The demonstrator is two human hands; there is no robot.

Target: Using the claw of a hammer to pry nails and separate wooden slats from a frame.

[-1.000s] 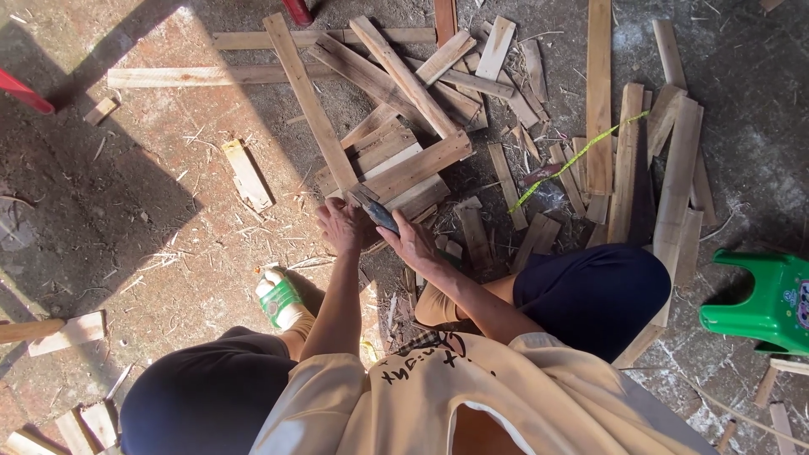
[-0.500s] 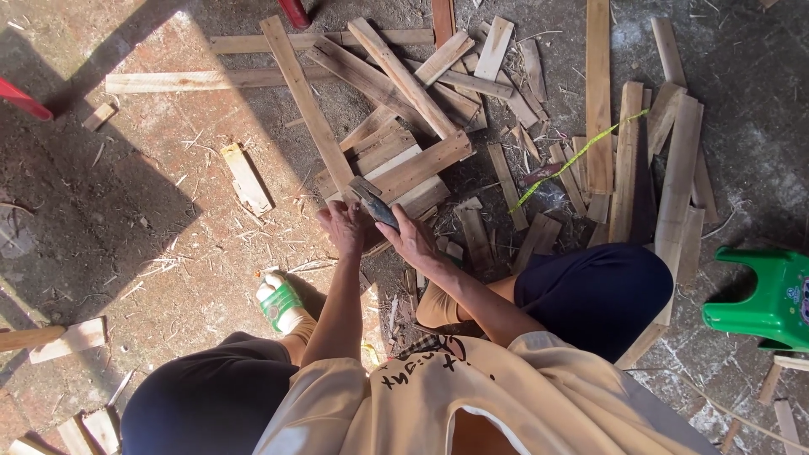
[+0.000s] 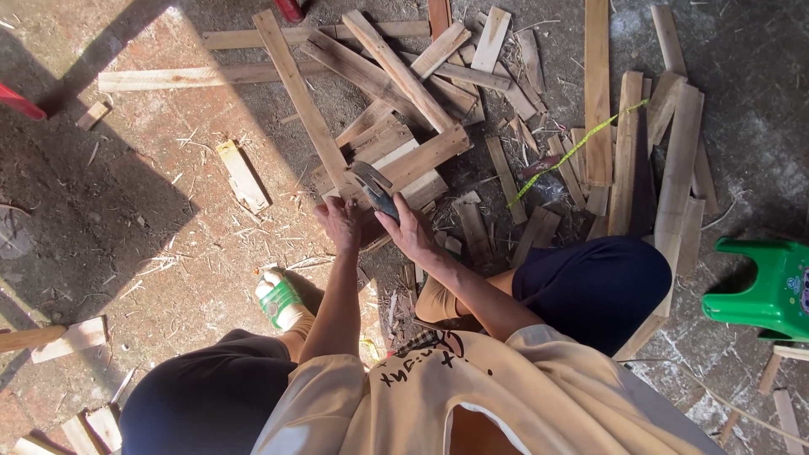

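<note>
Right hand [image 3: 411,232] grips a hammer [image 3: 373,187] beside left hand [image 3: 340,223], both over a pile of wooden slats [image 3: 404,160].

Green stool [image 3: 763,286], yellow tape [image 3: 573,153]

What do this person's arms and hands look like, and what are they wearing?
Both arms are bare from the elbow down, with no gloves, rings or watch that I can make out on the left hand or the right hand. The person wears a loose cream shirt with dark lettering near the hem, dark navy trousers, and a green-strapped sandal.
</note>
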